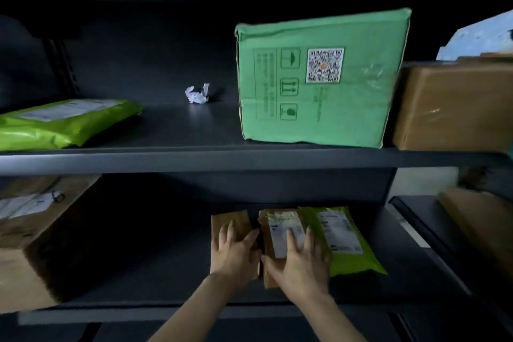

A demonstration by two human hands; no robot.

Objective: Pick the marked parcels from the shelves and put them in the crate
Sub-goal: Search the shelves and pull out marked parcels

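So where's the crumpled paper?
In the head view the paper lies on the upper shelf, between the lime bag, left, and the green box, right.

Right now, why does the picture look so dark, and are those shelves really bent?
Head view: dim light, shelf backs lost in black, while the green box and crumpled paper catch the light. Head view: the wide lens likely bows the shelf edge. Head view: the brown box at far right looks blurred.
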